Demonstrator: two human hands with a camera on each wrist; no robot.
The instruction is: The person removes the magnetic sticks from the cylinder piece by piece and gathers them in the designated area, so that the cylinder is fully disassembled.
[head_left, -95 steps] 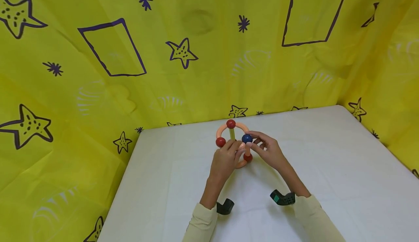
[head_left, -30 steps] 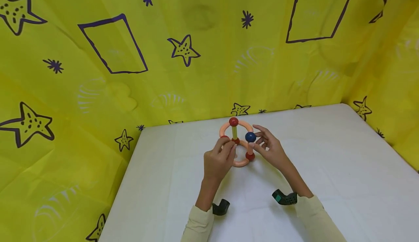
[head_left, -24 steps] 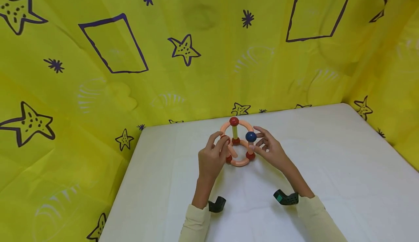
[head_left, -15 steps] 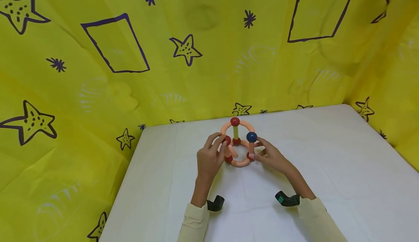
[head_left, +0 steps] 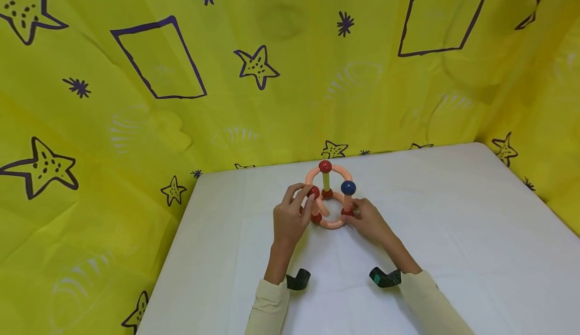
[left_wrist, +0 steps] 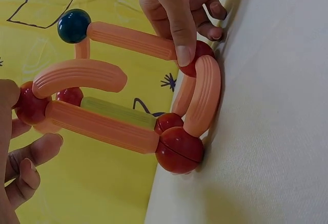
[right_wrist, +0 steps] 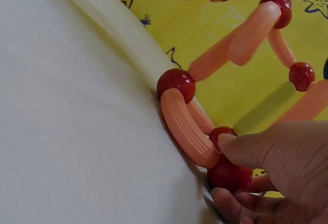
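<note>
On the table stands a ring-shaped frame of toy rods and balls. Its base is a ring of curved orange rods and red balls; upright rods carry upper balls, one of them blue [head_left: 348, 188]. My left hand [head_left: 288, 219] pinches the upper left red ball [left_wrist: 33, 103]. A curved orange rod [left_wrist: 82, 76] runs from that ball, its far end touching nothing. My right hand [head_left: 373, 221] pinches the lower right red ball [right_wrist: 230, 172], beneath the blue one. At the back, a yellow-green upright rod [head_left: 326, 181] links two red balls.
A white table [head_left: 226, 254] spreads around the frame. Behind it hangs a yellow cloth [head_left: 290, 113] printed with stars, meeting the table's back edge close to the frame. Dark wrist cameras [head_left: 385, 277] sit under both forearms.
My left hand has moved left from the middle of the frame to the upper left red ball. My right hand has slid down from the blue ball to the lower red ball.
</note>
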